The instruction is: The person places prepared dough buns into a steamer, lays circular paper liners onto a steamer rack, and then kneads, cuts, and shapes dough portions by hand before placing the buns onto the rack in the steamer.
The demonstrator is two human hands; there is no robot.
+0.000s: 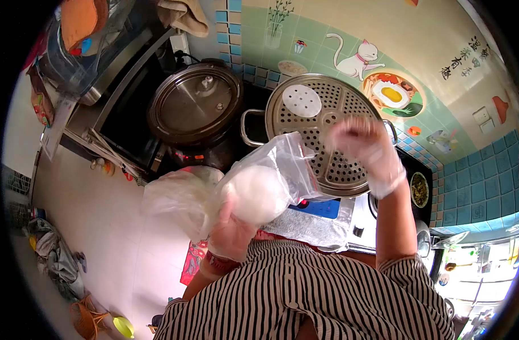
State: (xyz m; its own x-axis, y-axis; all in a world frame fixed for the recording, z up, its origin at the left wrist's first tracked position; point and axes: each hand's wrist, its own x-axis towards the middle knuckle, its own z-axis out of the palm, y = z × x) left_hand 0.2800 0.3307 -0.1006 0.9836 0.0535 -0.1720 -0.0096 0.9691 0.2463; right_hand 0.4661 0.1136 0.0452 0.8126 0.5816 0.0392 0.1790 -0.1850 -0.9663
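My left hand (232, 231), in a thin clear glove, is closed around a clear zip bag (293, 161). Inside the bag shows a white round stack (258, 195), which looks like steamer paper liners. More crumpled clear plastic (177, 195) hangs to the left of that hand. Over the right part of a metal steamer tray (319, 141) is my gloved right hand (364, 144), its fingers smeared by motion; whether they hold anything is unclear. One perforated white paper liner (302, 101) lies flat on the tray's upper left.
A lidded dark pot (196, 99) stands left of the steamer. The steamer's loop handle (251, 127) sticks out between them. A grey towel (316, 226) lies along the counter's front. At right is a bowl of green food (419, 190), near the tiled wall (480, 175).
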